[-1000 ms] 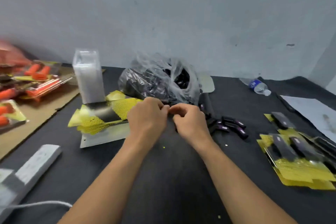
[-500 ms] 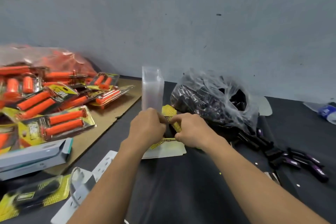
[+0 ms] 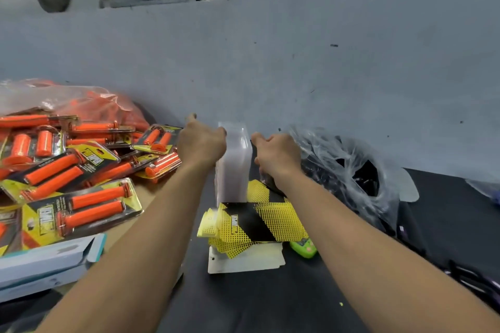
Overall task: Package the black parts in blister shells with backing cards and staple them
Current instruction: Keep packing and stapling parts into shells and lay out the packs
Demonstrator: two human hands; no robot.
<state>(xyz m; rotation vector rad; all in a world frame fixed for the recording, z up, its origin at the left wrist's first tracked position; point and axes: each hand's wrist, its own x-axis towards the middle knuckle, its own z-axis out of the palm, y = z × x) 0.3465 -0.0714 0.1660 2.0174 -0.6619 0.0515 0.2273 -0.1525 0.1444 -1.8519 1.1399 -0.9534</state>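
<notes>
Blister shells (image 3: 234, 165) stand stacked between left hand (image 3: 201, 144) and right hand (image 3: 277, 155).

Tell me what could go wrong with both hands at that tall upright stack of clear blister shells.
The tall stack of clear plastic blister shells stands upright on a narrow base; the left hand or right hand may tip it onto the yellow-and-black backing cards. Nested shells may also come off several at once.
</notes>
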